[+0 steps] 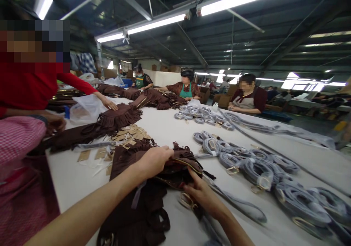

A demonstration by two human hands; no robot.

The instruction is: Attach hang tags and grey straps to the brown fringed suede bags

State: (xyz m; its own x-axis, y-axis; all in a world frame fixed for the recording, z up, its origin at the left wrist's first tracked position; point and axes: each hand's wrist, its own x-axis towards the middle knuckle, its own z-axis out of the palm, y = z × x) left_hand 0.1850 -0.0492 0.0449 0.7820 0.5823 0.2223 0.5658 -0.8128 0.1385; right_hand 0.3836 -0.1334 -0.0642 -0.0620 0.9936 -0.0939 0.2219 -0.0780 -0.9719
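A dark brown fringed bag (189, 154) lies in front of me on the white table, its gold zipper edge parted. My left hand (156, 160) is closed on the upper edge of the bag, fingertips pinched together near the zipper. At the right end of the opening, my right hand (203, 193) grips the bag's edge between thumb and fingers, some of which are hidden by the fabric. Just below that hand sits a gold metal clasp (187, 200) on a wrapped strap. More brown fringed bags (137, 216) lie under my forearms.
Coiled grey wrapped straps (257, 171) with gold buckles spread over the right of the white table (161, 123). Tan paper tags (134, 134) lie left of centre. A co-worker in red (24, 89) reaches over brown bags (120, 116) at left; several people sit at the far side.
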